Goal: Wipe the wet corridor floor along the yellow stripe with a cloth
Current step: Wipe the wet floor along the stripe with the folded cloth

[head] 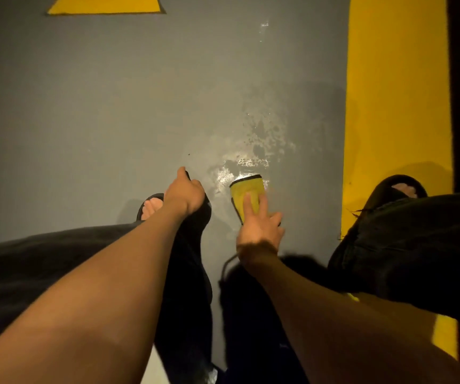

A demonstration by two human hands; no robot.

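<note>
At lower centre, the right hand [259,231] presses the folded yellow black-edged cloth [247,196] flat-fingered onto the wet grey floor [251,139]; the left hand [186,194] clutches dark trouser fabric [195,217], seemingly for balance.

You will find no words, numbers or brand names to read here. The only markings are painted ones on the grey floor [84,106]: a plain yellow triangle [105,4] at the top edge and a plain yellow stripe [398,106] along the right, neither bearing lettering.
</note>
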